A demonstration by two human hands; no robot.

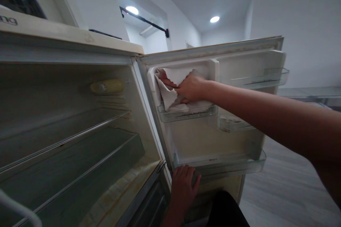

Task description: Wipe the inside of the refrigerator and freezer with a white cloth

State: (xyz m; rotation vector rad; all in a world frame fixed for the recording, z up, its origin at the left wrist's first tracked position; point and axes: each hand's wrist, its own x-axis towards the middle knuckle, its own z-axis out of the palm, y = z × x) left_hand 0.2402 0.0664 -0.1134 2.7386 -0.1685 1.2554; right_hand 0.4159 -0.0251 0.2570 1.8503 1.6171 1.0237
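Pressed flat under the right hand [192, 88], a white cloth [170, 88] is bunched against the inner wall of the open fridge door [213, 138], in the upper left compartment just above a clear door shelf [186, 112]. Fingers are spread over the fabric rather than closed round it, so the hold is more a push than a clasp. Lower down, the left hand [183, 186] lies open with its fingers splayed on the door's bottom edge, beneath the lowest door bin [234, 165], gripping nothing.

Wiping here probably goes best with even pressure into the corner and along the shelf lip, while the lower hand keeps the door from swinging away.

Creased and folded, the cloth looks soft and thin, with a faint pinkish tint near the fingertips. To the left, the fridge interior [66, 124] shows bare glass shelves and a yellowish lamp cover [106, 86] on its back wall. Ceiling lights [214, 19] glow far above.
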